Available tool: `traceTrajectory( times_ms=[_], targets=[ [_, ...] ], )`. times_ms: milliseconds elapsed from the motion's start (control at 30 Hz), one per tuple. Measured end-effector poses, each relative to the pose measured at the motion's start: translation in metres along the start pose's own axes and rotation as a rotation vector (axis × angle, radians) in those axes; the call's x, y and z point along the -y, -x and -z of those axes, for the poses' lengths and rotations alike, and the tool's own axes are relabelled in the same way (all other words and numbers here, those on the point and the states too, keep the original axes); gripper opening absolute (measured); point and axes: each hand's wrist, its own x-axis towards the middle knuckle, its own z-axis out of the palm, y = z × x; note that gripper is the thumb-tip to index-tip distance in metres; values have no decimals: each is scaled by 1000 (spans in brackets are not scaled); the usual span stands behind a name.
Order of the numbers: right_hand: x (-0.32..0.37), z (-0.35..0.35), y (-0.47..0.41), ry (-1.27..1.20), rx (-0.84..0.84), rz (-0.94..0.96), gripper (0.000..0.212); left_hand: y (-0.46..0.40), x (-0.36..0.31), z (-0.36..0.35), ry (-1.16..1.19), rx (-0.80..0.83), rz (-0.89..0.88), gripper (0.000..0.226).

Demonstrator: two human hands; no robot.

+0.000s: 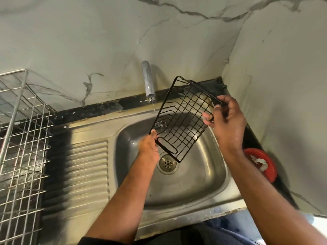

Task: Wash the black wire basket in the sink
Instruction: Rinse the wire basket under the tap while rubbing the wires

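Nearest the camera, two bare forearms reach forward over the front rim of a steel sink [219,179], whose round drain [167,163] sits near the middle of the basin. The left hand [148,147] is curled round the lower left corner of the black wire basket [184,119], fingers wrapped over its edge wire by the looped handle. The right hand [227,121] pinches the basket's upper right rim, thumb and fingertips closed on the wire. Held between both hands, the basket hangs tilted above the basin, its low end over the drain and its high end lifted toward the back wall, clear of the sink floor. To the left of the basin lies the ribbed draining board [79,167], and beyond that a silver wire rack [21,131] stands on the dark desk [85,112]. On the right, just beside the sink, a red dish [265,165] holds something white. Farther back, a chrome tap [148,82] lets a thin stream of water fall onto the basket's left part. Behind it rises a marble-patterned wall [88,32].
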Motion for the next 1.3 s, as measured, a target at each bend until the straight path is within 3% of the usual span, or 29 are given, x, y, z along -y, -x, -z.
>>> traceTrajectory(
  times_ms=[300, 533, 800, 967, 1100, 1300],
  targets=[
    [-29, 27, -14, 38, 9, -183, 30, 8, -7, -2, -53, -61, -260, 23],
    [-40, 40, -16, 308, 105, -255, 37, 23, -22, 11, -119, -81, -506, 12],
    [-40, 20, -5, 727, 466, -335, 62, 40, -40, 21, -335, -143, -804, 18],
    [-30, -4, 11, 624, 556, -192, 54, 60, -40, 28, -666, -276, -1094, 30],
    [-24, -24, 17, 550, 536, -93, 42, 75, -46, 45, -816, -358, -1178, 32],
    [-16, -64, 27, 372, 549, -77, 26, 91, -47, 59, -973, -259, -1264, 37]
  ],
)
